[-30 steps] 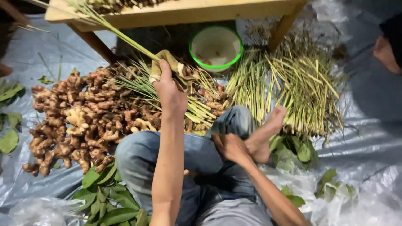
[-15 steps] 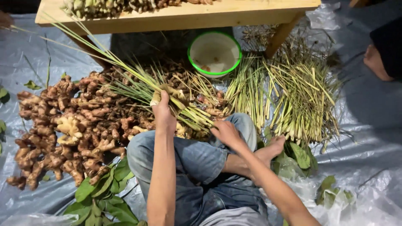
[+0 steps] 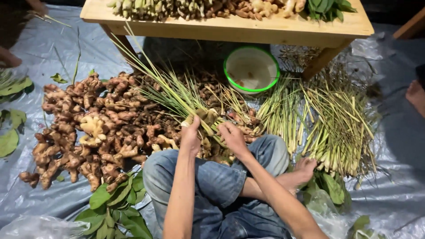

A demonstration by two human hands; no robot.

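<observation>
Denim-covered knees point(image 3: 208, 181) are seen nearest the camera, folded cross-legged, with a bare foot point(image 3: 305, 170) tucked out to the person's right. Green leaves point(image 3: 117, 206) are piled just beside the left knee, and more leaves point(image 3: 330, 188) are lying by the foot, all on a grey plastic sheet point(image 3: 389, 194).

Just beyond the knees, a bundle of lemongrass stalks point(image 3: 177, 95) is being held at its thick base. The left hand point(image 3: 191, 135) is closed around the underside of the base, thumb and fingers wrapped. The right hand point(image 3: 233, 138) is curled against the same base from the other side, fingers bent in on it; whether something small is pinched there cannot be told. The stalks' thin green tops are fanned away up and to the left, towards the table leg.

Under and beside the bundle, a broad heap of knobbly ginger roots point(image 3: 88, 128) is spread across the sheet. To the right, a loose pile of trimmed lemongrass point(image 3: 327, 119) is laid out in rows.

Further back, a white bowl with a green rim point(image 3: 251, 68) is set on the ground, partly under a low wooden table point(image 3: 230, 26). Along the tabletop, more roots and stalks point(image 3: 199, 6) are lined up. At the far left edge, another person's hand point(image 3: 8, 57) is glimpsed.
</observation>
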